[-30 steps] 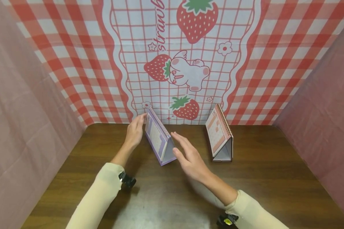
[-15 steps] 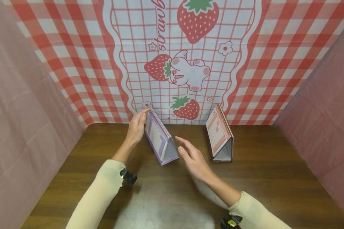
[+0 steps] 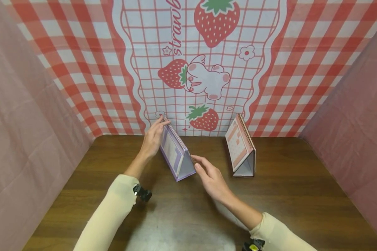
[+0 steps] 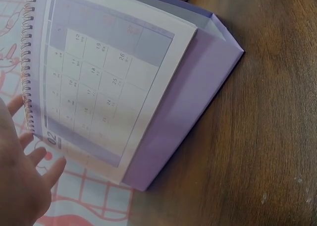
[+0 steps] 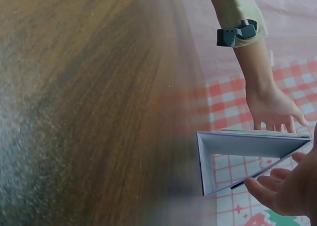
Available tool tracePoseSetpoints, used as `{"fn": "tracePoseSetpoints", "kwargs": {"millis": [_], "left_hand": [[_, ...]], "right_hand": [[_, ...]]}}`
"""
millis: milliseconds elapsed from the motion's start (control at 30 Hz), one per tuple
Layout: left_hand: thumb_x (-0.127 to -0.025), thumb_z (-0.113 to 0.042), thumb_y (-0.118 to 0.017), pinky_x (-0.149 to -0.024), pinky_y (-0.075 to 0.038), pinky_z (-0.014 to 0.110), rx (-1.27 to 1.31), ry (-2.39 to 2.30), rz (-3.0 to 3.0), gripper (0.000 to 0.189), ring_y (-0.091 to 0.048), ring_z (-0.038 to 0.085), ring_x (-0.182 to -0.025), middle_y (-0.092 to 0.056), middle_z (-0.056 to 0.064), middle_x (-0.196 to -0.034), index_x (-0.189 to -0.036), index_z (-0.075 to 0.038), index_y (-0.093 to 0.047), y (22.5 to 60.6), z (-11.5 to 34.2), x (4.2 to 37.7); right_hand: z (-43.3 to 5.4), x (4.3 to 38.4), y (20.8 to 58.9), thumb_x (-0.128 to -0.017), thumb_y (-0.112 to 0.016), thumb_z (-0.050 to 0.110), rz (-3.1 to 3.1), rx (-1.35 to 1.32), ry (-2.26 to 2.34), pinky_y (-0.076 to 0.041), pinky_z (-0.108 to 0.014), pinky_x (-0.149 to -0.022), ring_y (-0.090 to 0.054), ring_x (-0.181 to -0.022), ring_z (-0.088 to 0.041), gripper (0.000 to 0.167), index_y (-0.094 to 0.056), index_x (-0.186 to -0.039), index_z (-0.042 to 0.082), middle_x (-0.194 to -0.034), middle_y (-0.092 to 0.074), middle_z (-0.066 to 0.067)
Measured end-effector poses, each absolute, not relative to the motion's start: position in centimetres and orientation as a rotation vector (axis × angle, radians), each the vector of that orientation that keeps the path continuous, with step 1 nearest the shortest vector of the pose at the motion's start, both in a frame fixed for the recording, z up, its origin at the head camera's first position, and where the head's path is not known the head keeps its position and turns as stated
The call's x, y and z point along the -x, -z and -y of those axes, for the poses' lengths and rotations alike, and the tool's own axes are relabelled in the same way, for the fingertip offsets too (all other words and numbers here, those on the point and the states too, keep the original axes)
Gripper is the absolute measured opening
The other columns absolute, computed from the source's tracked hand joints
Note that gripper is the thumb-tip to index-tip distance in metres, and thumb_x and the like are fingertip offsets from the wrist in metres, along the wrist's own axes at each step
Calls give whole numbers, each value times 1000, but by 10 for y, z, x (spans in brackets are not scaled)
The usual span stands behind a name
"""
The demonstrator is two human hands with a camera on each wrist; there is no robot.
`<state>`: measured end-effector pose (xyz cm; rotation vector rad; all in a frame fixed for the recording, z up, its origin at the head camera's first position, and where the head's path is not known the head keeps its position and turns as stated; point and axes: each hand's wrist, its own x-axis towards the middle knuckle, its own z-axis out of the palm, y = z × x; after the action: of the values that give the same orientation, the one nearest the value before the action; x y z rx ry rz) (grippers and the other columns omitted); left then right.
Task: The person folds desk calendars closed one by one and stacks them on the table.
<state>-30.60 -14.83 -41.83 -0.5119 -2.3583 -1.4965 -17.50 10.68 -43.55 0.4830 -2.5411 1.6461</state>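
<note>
A purple spiral-bound desk calendar (image 3: pixel 172 150) stands as a tent on the wooden table, its page facing left. At its far end, my left hand (image 3: pixel 152 137) has its fingers over the spiral-bound top edge. The left wrist view shows the page marked 02 on the calendar (image 4: pixel 94 82), with the spread fingers of my left hand (image 4: pixel 25 171) at the binding. My right hand (image 3: pixel 212 177) is at the near right side, fingertips right by the back panel. In the right wrist view, the fingers of my right hand (image 5: pixel 287 186) are loosely extended along that panel.
A second desk calendar (image 3: pixel 237 144), pink and white, stands upright to the right. Behind both hangs a red checked strawberry cloth (image 3: pixel 213 80). Pink fabric (image 3: pixel 28 115) walls off the sides of the brown wooden table (image 3: pixel 286 195).
My left hand has moved up and right, its fingers now reaching over the calendar's top edge. My right hand drew back slightly, then came in lower beside the back panel. Both calendars stay put.
</note>
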Motion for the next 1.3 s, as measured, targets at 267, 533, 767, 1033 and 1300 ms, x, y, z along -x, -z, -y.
{"fn": "tracePoseSetpoints", "kwargs": {"millis": [267,533,767,1033,1300], "left_hand": [[-122,-36,-30,-141,-19,75,509,1512,2357,57,-30,45,-174,-36,18,-185,-156,-7,-65,419,147,306],[-121,-36,-29,-140,-21,76,514,1491,2362,58,-32,47,-173,-37,19,-184,-156,-7,-65,420,147,307],[-121,-38,-30,-139,-21,77,511,1506,2359,58,-32,47,-173,-37,18,-185,-155,-8,-66,421,146,308],[-121,-35,-32,-141,-21,73,509,1503,2345,56,-33,46,-172,-38,19,-184,-154,-6,-66,421,146,308],[-121,-31,-34,-142,-19,72,517,1507,2322,53,-33,46,-173,-41,21,-182,-154,-4,-67,422,145,308]], "right_hand": [[-105,174,436,-119,-54,23,2541,-493,-1646,-49,-59,-130,-64,-152,-34,42,-63,-158,9,-163,-67,-13],[-104,175,438,-119,-54,22,2543,-485,-1608,-51,-59,-128,-65,-150,-35,42,-64,-158,9,-160,-68,-13],[-103,176,438,-118,-54,21,2530,-472,-1593,-53,-57,-126,-66,-146,-34,41,-65,-156,9,-156,-69,-13],[-103,176,437,-118,-54,22,2518,-457,-1587,-54,-50,-122,-68,-140,-34,40,-68,-153,9,-150,-71,-15],[-103,178,438,-118,-55,22,2512,-450,-1583,-55,-43,-119,-69,-136,-31,38,-69,-151,9,-147,-73,-13]]}}
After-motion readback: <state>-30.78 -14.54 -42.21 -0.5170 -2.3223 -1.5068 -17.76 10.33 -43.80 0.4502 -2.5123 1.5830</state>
